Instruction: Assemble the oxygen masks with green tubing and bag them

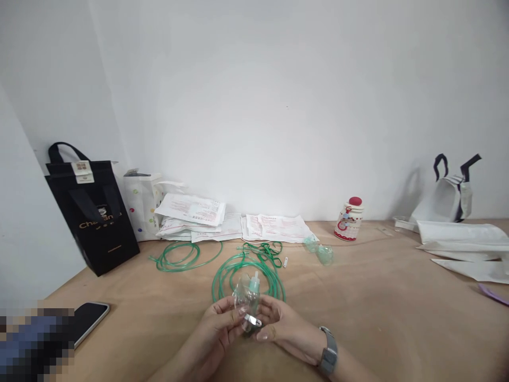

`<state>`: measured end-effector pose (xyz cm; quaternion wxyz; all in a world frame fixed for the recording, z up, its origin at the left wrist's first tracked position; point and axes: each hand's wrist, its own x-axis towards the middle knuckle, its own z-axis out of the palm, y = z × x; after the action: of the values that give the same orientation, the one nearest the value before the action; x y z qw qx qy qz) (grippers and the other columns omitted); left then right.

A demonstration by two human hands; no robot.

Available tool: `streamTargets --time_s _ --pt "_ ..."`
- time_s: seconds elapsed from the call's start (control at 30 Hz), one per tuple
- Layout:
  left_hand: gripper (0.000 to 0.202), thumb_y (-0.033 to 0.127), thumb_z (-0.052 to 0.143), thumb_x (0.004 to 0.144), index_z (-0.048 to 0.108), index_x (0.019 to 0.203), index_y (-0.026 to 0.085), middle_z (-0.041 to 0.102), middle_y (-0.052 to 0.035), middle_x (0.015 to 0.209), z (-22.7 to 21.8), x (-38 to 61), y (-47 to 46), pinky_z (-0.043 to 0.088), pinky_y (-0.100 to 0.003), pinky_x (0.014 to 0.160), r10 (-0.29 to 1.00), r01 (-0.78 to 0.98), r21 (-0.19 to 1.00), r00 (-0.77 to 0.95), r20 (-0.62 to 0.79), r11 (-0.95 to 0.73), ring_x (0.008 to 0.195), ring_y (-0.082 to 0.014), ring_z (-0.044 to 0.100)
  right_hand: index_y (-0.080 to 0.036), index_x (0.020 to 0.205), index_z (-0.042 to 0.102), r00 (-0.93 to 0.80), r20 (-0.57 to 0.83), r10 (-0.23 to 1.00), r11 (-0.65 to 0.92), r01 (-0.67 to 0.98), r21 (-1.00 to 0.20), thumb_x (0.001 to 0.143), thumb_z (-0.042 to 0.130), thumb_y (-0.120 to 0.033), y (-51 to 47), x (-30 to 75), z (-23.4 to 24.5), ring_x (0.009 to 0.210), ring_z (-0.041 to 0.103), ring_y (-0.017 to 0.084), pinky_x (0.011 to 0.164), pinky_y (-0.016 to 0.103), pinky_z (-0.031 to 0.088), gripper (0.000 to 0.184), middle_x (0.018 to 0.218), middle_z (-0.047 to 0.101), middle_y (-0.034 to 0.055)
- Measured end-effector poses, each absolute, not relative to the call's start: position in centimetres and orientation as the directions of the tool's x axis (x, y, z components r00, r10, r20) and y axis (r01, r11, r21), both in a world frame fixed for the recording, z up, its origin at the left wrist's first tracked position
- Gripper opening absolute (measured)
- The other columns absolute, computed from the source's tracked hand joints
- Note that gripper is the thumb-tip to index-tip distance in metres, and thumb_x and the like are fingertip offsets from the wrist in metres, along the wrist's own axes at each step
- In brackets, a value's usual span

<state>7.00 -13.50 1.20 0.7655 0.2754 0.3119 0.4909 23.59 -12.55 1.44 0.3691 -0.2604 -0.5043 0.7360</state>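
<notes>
Both hands hold a clear nebulizer mask point(241, 297) near the table's front edge. My left hand point(222, 322) is closed on its left side, with the thumb across the front. My right hand point(280, 324) curls around the right side, its thumb low by the mask's edge. A shiny metal nose strip point(253, 320) shows between the thumbs. A clear cup with a pale green top point(254, 284) stands up from the mask; how the two join is hidden. Just behind the hands lies coiled green tubing point(217, 284). Dark green elastic straps point(272, 254) and a small metal strip point(285, 262) lie beyond.
Another tubing coil point(175, 261) lies left. White printed packets point(194, 209) are piled by the wall beside a black bag point(95, 217) and a dotted bag point(139, 207). Clear green-tinted parts point(325, 254), a bottle point(349, 220), white wrappers point(465, 233) and a phone point(91, 318) surround the workspace.
</notes>
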Motion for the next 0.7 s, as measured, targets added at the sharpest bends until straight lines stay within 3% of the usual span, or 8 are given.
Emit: streamTargets --time_s 0.2,0.4,0.6,0.7 --pt "0.022 0.021 0.078 0.051 0.064 0.066 0.012 0.066 -0.0030 0.064 0.8 7.5 -13.0 0.047 -0.022 0.059 0.980 -0.525 0.832 0.170 -0.102 0.178 0.060 -0.0123 0.060 -0.018 0.088 0.058 -0.430 0.056 0.901 -0.099 -0.331 -0.938 0.046 0.079 -0.009 -12.7 22.8 0.9 0.078 0.056 0.014 0.070 0.026 0.044 0.048 0.080 0.062 -0.0007" --pt "0.023 0.027 0.077 0.052 0.063 0.065 0.013 0.064 -0.0013 0.060 0.7 7.8 -13.0 0.045 -0.021 0.055 0.988 -0.543 0.833 0.155 -0.021 0.103 0.056 -0.0105 0.056 -0.014 0.077 0.063 -0.484 0.084 0.871 -0.157 -0.435 -0.887 0.052 0.075 -0.009 -12.9 23.0 1.3 0.069 0.057 0.011 0.069 0.023 0.043 0.028 0.071 0.063 0.0001" --pt "0.023 0.023 0.078 0.051 0.064 0.067 0.013 0.063 -0.0004 0.060 0.1 8.0 -12.7 0.043 -0.020 0.056 0.988 -0.553 0.825 0.152 -0.038 0.117 0.056 -0.0094 0.054 -0.015 0.079 0.064 -0.473 0.089 0.877 -0.164 -0.467 -0.869 0.052 0.076 -0.008 -13.2 22.8 1.6 0.071 0.057 0.011 0.070 0.022 0.041 0.031 0.071 0.064 0.0002" --pt "0.022 0.023 0.077 0.051 0.064 0.065 0.013 0.063 -0.0006 0.060 0.1 8.1 -12.8 0.043 -0.020 0.055 0.983 -0.573 0.809 0.180 -0.036 0.135 0.054 -0.0086 0.053 -0.015 0.076 0.064 -0.449 0.095 0.889 -0.160 -0.497 -0.853 0.056 0.075 -0.013 -13.3 22.8 1.7 0.068 0.056 0.011 0.071 0.025 0.041 0.023 0.070 0.064 0.0004"
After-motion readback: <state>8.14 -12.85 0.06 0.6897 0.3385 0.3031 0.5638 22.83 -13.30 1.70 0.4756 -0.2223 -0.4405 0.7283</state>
